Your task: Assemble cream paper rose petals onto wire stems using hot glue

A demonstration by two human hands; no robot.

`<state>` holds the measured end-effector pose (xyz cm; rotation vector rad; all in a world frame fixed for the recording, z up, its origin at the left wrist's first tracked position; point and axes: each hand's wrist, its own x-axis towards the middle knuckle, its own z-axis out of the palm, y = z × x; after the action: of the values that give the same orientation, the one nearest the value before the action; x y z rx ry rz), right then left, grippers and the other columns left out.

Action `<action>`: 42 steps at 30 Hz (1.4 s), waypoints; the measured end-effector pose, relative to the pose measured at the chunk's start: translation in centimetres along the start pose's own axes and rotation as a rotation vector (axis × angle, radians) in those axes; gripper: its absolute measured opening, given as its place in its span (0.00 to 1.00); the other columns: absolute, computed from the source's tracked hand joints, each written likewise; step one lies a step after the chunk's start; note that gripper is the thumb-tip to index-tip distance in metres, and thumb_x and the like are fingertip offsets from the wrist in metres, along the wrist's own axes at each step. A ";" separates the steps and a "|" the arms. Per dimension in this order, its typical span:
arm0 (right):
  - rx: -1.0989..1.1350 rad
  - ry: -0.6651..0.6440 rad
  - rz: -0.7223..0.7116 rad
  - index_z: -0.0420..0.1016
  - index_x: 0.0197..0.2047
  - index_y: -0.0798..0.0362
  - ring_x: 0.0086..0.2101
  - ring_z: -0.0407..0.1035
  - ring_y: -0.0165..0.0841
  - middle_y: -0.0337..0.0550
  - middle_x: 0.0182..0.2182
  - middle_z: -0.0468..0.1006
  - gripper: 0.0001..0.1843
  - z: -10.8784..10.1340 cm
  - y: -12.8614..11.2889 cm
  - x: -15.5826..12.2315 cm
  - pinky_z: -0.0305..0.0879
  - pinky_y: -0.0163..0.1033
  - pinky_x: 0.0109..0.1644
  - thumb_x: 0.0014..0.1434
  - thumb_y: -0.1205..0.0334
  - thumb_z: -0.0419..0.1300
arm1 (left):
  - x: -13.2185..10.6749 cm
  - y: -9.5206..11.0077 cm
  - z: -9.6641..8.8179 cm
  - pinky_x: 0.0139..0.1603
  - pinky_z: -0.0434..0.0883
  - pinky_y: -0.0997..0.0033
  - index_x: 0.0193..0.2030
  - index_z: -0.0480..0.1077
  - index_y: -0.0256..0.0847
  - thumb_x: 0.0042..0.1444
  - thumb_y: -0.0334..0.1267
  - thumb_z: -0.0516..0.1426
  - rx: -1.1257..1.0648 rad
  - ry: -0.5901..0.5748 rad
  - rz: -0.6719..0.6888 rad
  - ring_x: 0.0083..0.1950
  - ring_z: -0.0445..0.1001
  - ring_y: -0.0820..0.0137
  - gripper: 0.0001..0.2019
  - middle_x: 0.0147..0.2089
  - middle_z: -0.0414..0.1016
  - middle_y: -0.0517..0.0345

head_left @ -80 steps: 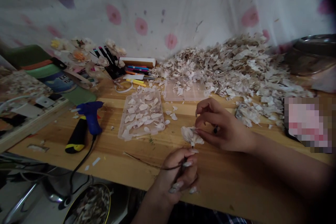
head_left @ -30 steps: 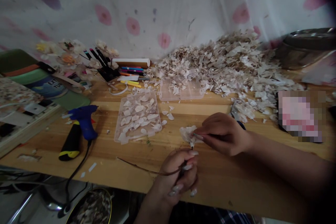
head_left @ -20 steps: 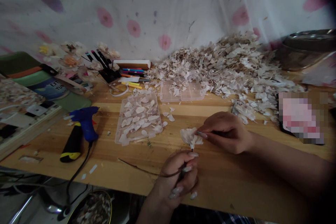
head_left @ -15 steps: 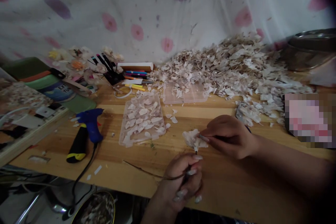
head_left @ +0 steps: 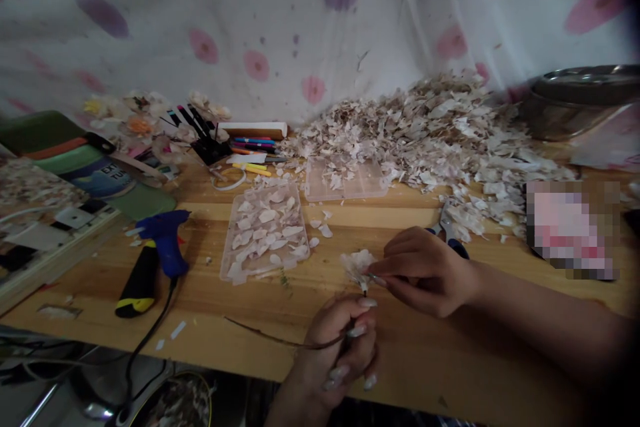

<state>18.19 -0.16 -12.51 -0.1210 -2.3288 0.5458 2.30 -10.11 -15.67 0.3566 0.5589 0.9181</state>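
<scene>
My left hand (head_left: 345,347) is closed around a thin dark stem (head_left: 285,341), whose long bent end sticks out to the left. On top of the stem sits a pale, translucent flower (head_left: 358,267) made of petal-like flakes. My right hand (head_left: 425,270) pinches with thumb and forefinger at the flower's right edge, apparently on a petal there; the fingertips hide most of what they grip. Left of the flower lies a clear plastic tray (head_left: 225,267) with many loose whitish petals (head_left: 270,215).
A blue hot glue gun (head_left: 167,240) with a trailing cord lies at left. Scissors (head_left: 447,230) rest behind my right hand. A big heap of pale flakes (head_left: 425,127) covers the back, beside a metal pot (head_left: 575,103). Below the table edge is a bin (head_left: 175,403).
The whole view has shifted slightly left. Both hands stay at the flower; my right fingers have come a little lower along its right edge. More of the scissors now shows.
</scene>
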 end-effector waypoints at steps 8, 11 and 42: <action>0.000 -0.008 0.000 0.73 0.36 0.57 0.19 0.62 0.28 0.40 0.18 0.71 0.08 -1.0 -1.2 0.7 0.53 0.35 0.23 0.54 0.73 0.54 | 0.5 -0.8 -0.6 0.11 0.54 0.80 0.17 0.57 0.40 0.51 0.44 0.55 0.034 -0.023 0.068 0.06 0.40 0.82 0.17 0.05 0.46 0.71; 0.100 0.143 0.085 0.73 0.33 0.56 0.21 0.64 0.27 0.41 0.19 0.73 0.06 -1.9 -1.8 0.9 0.58 0.33 0.25 0.56 0.72 0.55 | 0.3 -1.0 -1.0 0.12 0.52 0.80 0.18 0.57 0.40 0.52 0.50 0.56 0.175 0.133 0.242 0.08 0.43 0.82 0.20 0.06 0.49 0.70; -0.021 -0.090 0.033 0.70 0.40 0.56 0.22 0.63 0.28 0.39 0.21 0.71 0.09 -1.0 -1.3 1.1 0.54 0.35 0.27 0.60 0.69 0.49 | 0.1 0.2 -2.6 0.17 0.56 0.77 0.21 0.65 0.40 0.52 0.38 0.57 1.097 0.515 0.777 0.17 0.59 0.74 0.11 0.16 0.61 0.61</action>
<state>18.17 -0.77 -10.64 -0.1475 -2.4244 0.5532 0.72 -9.81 -17.67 1.4174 1.4541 1.3951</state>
